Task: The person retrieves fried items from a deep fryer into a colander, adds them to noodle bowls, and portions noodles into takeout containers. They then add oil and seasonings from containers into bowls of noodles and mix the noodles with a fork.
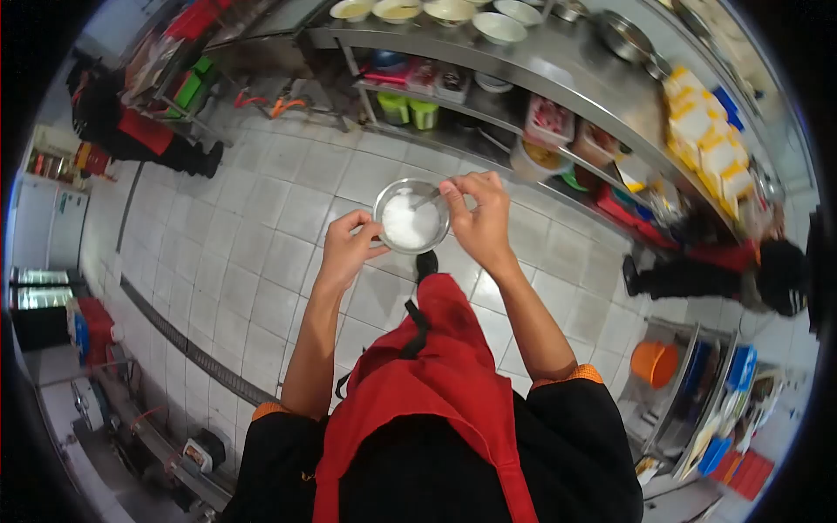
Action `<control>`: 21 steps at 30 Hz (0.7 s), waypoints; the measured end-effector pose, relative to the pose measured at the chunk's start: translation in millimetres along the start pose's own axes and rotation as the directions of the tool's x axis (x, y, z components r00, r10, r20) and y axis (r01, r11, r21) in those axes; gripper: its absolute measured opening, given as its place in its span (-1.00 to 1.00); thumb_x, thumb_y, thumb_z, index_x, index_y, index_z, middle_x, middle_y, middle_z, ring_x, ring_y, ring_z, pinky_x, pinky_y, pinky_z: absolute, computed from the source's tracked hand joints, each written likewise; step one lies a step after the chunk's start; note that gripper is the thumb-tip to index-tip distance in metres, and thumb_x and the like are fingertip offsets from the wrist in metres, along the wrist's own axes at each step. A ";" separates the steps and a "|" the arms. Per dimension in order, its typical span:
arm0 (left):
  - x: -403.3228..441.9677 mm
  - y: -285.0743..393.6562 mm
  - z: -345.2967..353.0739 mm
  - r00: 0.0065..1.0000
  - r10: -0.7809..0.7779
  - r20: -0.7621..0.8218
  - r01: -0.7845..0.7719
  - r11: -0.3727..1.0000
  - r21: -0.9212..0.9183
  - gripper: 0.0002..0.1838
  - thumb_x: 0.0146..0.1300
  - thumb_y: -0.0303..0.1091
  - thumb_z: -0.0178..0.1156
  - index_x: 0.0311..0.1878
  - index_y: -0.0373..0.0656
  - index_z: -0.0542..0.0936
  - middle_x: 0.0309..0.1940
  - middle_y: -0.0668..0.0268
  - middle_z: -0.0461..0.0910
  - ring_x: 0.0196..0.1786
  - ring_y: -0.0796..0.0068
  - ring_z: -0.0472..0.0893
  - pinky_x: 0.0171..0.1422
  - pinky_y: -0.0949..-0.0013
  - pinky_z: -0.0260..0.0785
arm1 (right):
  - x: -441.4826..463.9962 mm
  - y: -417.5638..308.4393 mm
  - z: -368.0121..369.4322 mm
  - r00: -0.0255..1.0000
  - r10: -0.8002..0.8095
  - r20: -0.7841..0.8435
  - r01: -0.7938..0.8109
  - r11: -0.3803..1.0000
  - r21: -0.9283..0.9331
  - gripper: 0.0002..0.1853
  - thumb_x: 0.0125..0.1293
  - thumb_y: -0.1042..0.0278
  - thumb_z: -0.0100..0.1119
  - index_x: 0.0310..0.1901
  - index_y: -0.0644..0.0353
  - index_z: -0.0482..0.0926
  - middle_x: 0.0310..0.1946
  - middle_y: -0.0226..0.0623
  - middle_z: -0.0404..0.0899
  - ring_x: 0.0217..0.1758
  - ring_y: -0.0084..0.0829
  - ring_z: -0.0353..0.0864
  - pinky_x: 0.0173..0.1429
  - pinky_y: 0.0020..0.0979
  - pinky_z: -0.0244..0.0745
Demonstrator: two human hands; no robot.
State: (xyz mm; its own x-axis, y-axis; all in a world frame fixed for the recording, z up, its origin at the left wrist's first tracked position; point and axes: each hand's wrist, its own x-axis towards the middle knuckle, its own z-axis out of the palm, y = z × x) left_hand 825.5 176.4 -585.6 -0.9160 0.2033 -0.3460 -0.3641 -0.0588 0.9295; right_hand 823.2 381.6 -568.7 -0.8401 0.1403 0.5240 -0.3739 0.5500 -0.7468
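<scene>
A round metal bowl hangs over the tiled floor in front of my red apron, with a white, grainy substance inside it. My left hand is closed on the bowl's left rim, thumb and fingers gripping the edge. At the upper right of the bowl, my right hand pinches the handle of a metal spoon. The spoon's lower end reaches into the white substance, so its tip is hidden.
A steel counter with several pale bowls runs along the top, tubs on its shelves. One person stands at right, another at upper left. A floor drain crosses the left; an orange bucket sits lower right.
</scene>
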 end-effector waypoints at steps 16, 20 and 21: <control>301.3 118.1 -87.7 0.978 0.008 -0.210 -0.054 0.975 -0.216 -0.91 0.20 -0.41 0.11 -0.37 -0.21 0.48 -0.37 0.32 0.51 -0.27 0.48 0.58 -0.17 0.35 0.56 | 308.2 138.0 172.8 0.781 0.527 0.334 -0.621 0.607 0.496 -0.73 0.27 0.31 0.16 -0.59 0.15 0.46 -0.63 -0.52 0.42 -0.57 -0.69 0.28 -0.43 -0.59 0.18; 396.1 142.8 -125.3 0.989 -0.024 -0.148 -0.009 0.976 -0.219 -0.92 0.20 -0.44 0.11 -0.36 -0.24 0.47 -0.37 0.32 0.49 -0.26 0.49 0.58 -0.15 0.34 0.58 | 398.3 162.8 219.5 0.777 0.584 0.235 -0.600 0.574 0.558 -0.72 0.26 0.30 0.17 -0.58 0.17 0.47 -0.63 -0.49 0.44 -0.58 -0.69 0.28 -0.47 -0.60 0.17; 416.4 148.4 -137.8 0.992 -0.028 -0.125 0.001 0.978 -0.210 -0.92 0.19 -0.45 0.11 -0.36 -0.24 0.47 -0.37 0.31 0.49 -0.26 0.49 0.57 -0.14 0.33 0.59 | 419.5 168.8 231.1 0.753 0.625 0.207 -0.614 0.553 0.564 -0.72 0.26 0.29 0.17 -0.58 0.16 0.48 -0.63 -0.49 0.44 -0.58 -0.70 0.30 -0.47 -0.61 0.18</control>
State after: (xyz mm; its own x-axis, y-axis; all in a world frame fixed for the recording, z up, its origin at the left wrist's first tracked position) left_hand 366.8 117.6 -609.3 -0.9194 0.0816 -0.3847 -0.3921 -0.2629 0.8815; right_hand 316.7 343.0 -569.6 -0.9474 0.2788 -0.1571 0.0876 -0.2464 -0.9652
